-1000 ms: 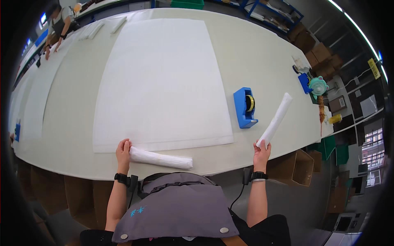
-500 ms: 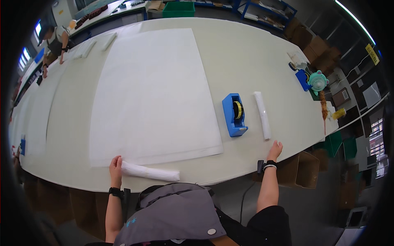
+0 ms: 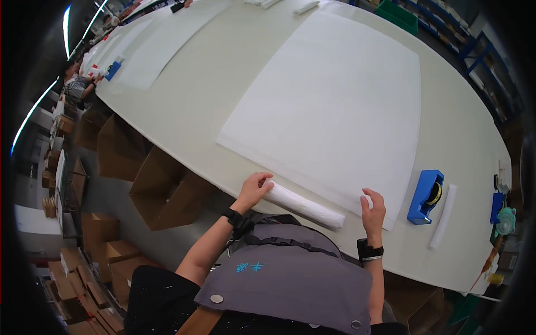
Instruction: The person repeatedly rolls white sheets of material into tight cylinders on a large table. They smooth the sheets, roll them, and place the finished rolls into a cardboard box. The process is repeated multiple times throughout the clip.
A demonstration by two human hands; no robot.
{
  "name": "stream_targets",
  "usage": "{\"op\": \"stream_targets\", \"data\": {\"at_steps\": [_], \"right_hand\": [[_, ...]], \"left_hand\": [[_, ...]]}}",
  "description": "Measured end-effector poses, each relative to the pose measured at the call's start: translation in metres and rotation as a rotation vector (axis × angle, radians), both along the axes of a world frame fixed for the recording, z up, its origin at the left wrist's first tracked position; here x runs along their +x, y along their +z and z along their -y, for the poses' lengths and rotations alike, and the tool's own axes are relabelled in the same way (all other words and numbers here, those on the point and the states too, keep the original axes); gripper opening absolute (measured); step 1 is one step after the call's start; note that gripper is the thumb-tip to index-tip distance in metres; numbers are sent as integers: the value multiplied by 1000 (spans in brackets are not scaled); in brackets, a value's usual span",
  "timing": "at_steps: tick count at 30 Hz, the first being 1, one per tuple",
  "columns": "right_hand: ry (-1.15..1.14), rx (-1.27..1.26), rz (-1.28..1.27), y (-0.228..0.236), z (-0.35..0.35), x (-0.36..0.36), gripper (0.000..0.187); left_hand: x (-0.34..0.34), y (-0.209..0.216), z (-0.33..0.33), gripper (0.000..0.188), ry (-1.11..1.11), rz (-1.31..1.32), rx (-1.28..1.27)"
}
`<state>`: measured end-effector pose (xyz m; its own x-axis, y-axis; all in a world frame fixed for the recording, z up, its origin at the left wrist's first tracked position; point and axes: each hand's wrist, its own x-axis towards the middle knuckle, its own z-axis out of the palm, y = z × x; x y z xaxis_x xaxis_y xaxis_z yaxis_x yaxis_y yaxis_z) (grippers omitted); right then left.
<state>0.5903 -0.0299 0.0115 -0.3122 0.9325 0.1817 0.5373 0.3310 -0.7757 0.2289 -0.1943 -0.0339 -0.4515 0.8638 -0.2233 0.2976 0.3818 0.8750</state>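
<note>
A rolled white plastic bundle (image 3: pixel 304 204) lies along the table's near edge. My left hand (image 3: pixel 254 191) is at its left end, fingers curved and thumb apart, with the fingertips touching or almost touching the roll; I see no firm grip. My right hand (image 3: pixel 374 211) is raised beyond the roll's right end, fingers spread and bent, holding nothing. It is over the near edge of a large white sheet (image 3: pixel 340 106) spread flat on the table. To the right of that hand stands a blue tape dispenser (image 3: pixel 421 201) with a yellow tape roll.
Beside the dispenser lies a thinner white roll (image 3: pixel 444 216). A mint-green fan (image 3: pixel 505 221) stands at the far right. Open cardboard boxes (image 3: pixel 167 190) sit under the left table edge. Another person (image 3: pixel 78 88) is at the table's far left. A green bin (image 3: pixel 397 15) is beyond it.
My view has swung left. My right hand has come from the thin roll inward to the sheet's near edge, its fingers now spread. My left hand remains at the near roll's left end.
</note>
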Motion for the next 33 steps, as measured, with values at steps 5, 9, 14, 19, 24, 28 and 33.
{"op": "stream_targets", "data": {"at_steps": [5,9,14,19,24,28,33], "right_hand": [[316,89,226,7,-16,-103,40],[401,-15,455,15,-27,-165,56],[417,38,633,-6,-29,-191,61],[399,-100,525,-3,-38,-185,48],[397,-174,472,-4,-39,-177,32],[327,-101,345,-20,-33,-172,27],[172,67,403,-16,-43,-157,21]], "left_hand": [[-25,19,-18,30,-10,-172,102],[-63,25,-29,34,-101,-356,187],[-76,39,-68,46,-437,-304,272],[-53,35,-126,47,-749,-408,281],[-38,16,-161,15,-828,-467,213],[-36,0,-167,11,-734,-333,146],[-27,-9,-197,23,-524,-464,91]]}}
